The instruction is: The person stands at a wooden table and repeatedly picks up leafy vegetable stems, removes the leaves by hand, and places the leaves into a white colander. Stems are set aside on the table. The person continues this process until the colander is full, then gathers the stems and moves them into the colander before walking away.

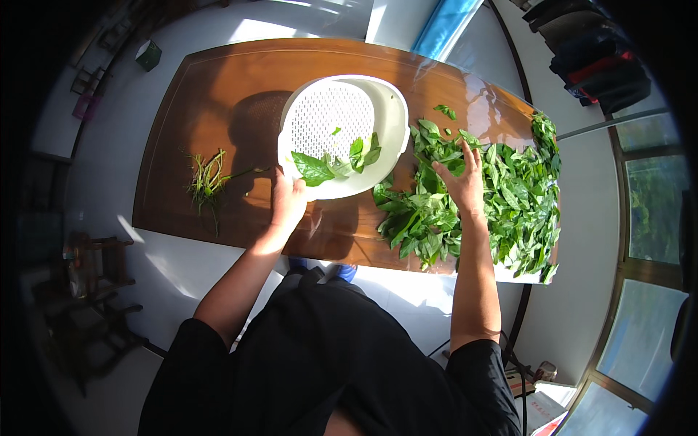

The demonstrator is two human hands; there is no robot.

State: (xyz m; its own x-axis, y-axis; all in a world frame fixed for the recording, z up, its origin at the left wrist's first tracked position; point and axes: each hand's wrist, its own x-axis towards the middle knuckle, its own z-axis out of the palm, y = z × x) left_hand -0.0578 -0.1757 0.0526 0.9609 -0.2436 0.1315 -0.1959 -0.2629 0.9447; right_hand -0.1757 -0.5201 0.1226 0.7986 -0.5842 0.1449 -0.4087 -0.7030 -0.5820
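Note:
My left hand [289, 197] grips the near left rim of a white plastic colander [388, 158], which is tilted and raised over the wooden table [349, 57]. A few green leaves [312, 168] lie inside it, along the near wall. My right hand [463, 180] has its fingers apart over a large heap of leafy greens [510, 201] at the table's right side; whether the fingertips touch the leaves I cannot tell. A small bunch of plucked stems [207, 182] lies on the left part of the table.
Small leaf scraps [446, 111] lie beyond the heap. A green bin [148, 55] stands on the floor at the far left, and wooden chairs [103, 261] stand to the left. Windows [654, 207] line the right wall. Cardboard boxes [521, 383] are on the floor at the lower right.

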